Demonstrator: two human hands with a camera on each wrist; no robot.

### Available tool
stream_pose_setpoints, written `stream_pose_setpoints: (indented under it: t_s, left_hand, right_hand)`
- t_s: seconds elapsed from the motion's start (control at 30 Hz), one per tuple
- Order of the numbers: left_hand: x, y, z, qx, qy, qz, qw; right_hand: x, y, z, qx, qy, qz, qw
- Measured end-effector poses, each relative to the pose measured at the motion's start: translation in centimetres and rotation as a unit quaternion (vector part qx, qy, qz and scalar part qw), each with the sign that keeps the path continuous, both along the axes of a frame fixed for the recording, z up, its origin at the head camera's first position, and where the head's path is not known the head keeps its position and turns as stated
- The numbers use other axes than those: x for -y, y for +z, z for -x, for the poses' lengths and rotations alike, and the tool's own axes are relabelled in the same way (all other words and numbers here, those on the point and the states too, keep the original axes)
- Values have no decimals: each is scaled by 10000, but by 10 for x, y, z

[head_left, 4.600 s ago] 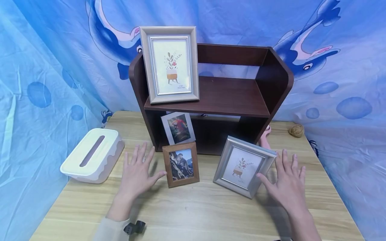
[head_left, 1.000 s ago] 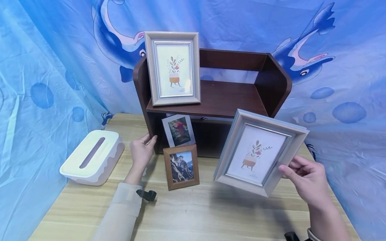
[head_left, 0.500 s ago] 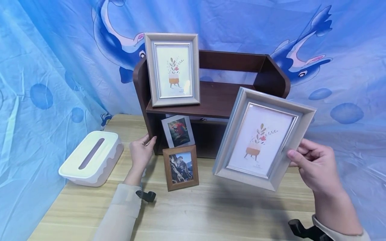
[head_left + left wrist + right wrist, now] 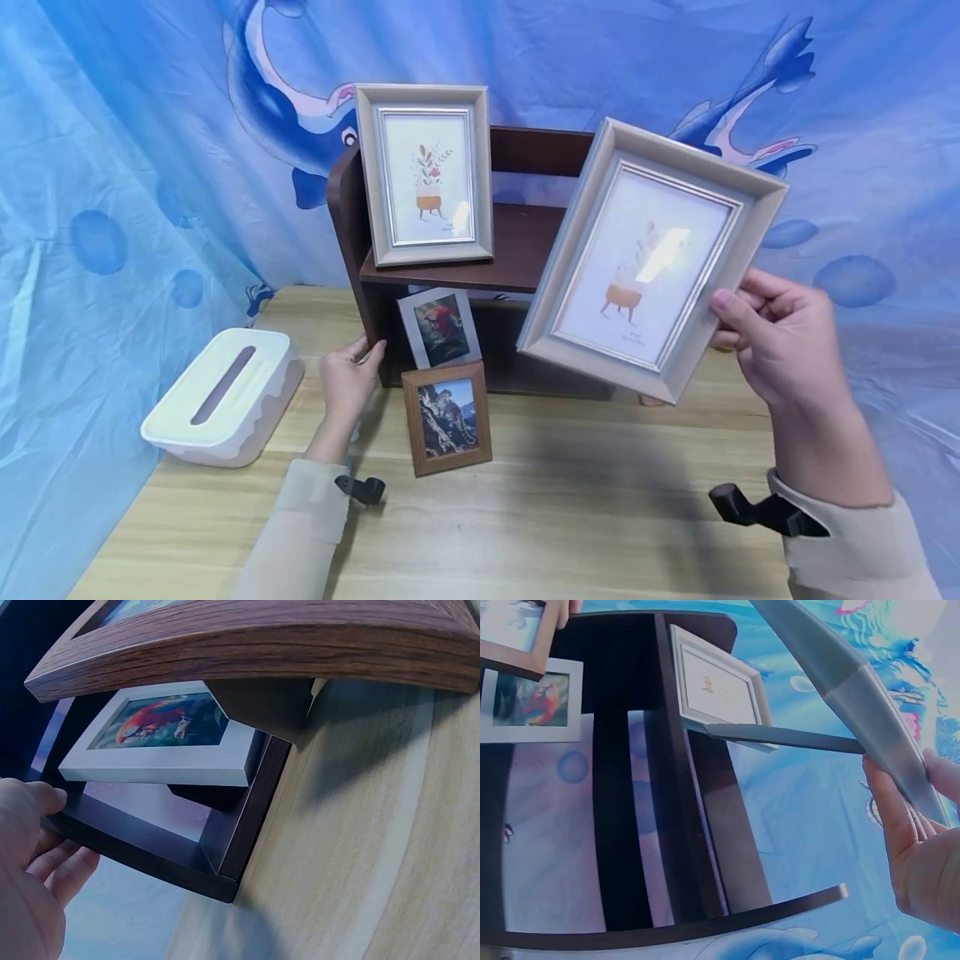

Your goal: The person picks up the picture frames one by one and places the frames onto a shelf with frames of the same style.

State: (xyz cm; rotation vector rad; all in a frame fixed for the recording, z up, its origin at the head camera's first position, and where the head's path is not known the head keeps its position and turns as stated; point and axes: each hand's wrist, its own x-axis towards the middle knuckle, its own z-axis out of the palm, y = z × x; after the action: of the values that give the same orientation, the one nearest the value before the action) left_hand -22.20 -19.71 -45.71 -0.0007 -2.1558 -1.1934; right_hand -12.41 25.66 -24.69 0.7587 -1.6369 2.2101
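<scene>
My right hand (image 4: 795,342) grips the right edge of a beige-silver picture frame (image 4: 720,333), thumb on its front. The frame is tilted and hangs in the air before the right part of a dark brown shelf (image 4: 348,200), hiding much of it. In the right wrist view its dark stand leg (image 4: 795,738) sticks out behind. My left hand (image 4: 348,379) pinches the shelf's left side panel (image 4: 142,851) between thumb and fingers. A similar picture frame (image 4: 483,175) stands on the upper left tier. Below it is a white parrot picture frame (image 4: 469,321), partly inside the lower tier.
A wooden picture frame (image 4: 483,408) with a leopard picture stands on the table (image 4: 480,533), just before the parrot one. At the left sits a white tissue box (image 4: 225,396). A blue dolphin-print curtain (image 4: 97,167) closes off the back and sides.
The right hand has taken the beige-silver frame from the table and raised it toward the shelf's upper tier. The left hand has moved from the table to the shelf's side and stays there.
</scene>
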Motion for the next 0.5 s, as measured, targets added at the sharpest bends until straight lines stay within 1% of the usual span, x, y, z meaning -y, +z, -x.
stream_pose_setpoints:
  t_s: [0.07, 0.13, 0.2, 0.33, 0.4, 0.5]
  left_hand:
    - [1, 0, -2, -14, 91, 17, 10000]
    - [2, 0, -4, -45, 191, 73, 9998]
    - [3, 0, -3, -72, 216, 151, 9996]
    - [2, 0, -1, -79, 141, 242, 9996]
    - [0, 0, 0, -82, 101, 210, 9997]
    - [-2, 0, 2, -81, 69, 146, 9998]
  right_hand:
    - [4, 6, 7, 47, 48, 124, 9999]
    - [8, 13, 13, 153, -133, 64, 9998]
    - [11, 21, 19, 238, -226, -17, 9995]
    - [13, 36, 30, 556, -215, -46, 9982]
    - [14, 42, 35, 744, -287, -64, 9968]
    - [18, 50, 43, 1049, -399, 66, 9937]
